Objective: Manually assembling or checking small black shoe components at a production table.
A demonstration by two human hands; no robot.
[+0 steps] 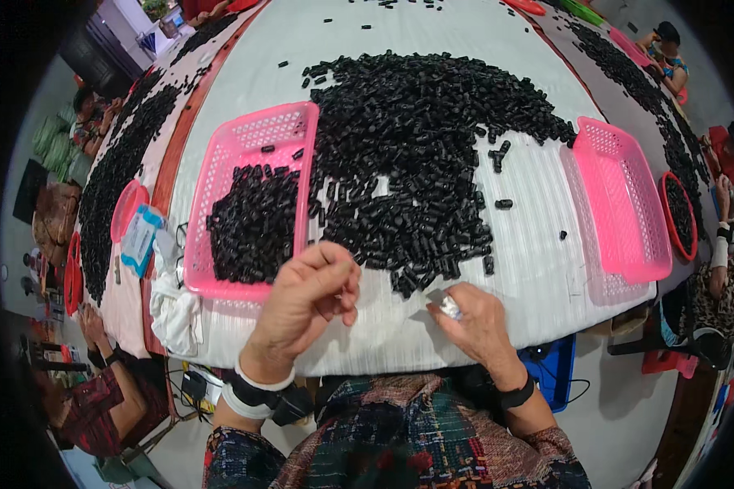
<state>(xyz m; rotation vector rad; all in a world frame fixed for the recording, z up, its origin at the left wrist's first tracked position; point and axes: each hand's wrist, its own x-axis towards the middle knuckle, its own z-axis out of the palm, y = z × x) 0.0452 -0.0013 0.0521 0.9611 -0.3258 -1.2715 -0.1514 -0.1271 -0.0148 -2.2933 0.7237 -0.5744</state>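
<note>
A large heap of small black cylindrical parts [416, 122] spreads over the white-covered table before me. My left hand [298, 301] is closed at the near edge of the heap, beside the pink basket; thumb and fingers are curled together, and anything between them is hidden. Over the table's front edge, my right hand [477, 322] grips a small crumpled white, shiny thing [450, 307], partly covered by the fingers. The pink mesh basket [312, 175] to the left contains many of the same black parts.
At the right lies a pink basket [628, 204]. Left of the full basket are a white cloth [175, 314] and a blue-and-white packet [143, 236]. A red-rimmed bowl [678, 216] holds black parts. Other people sit along both side tables; a blue crate [559, 371] stands below.
</note>
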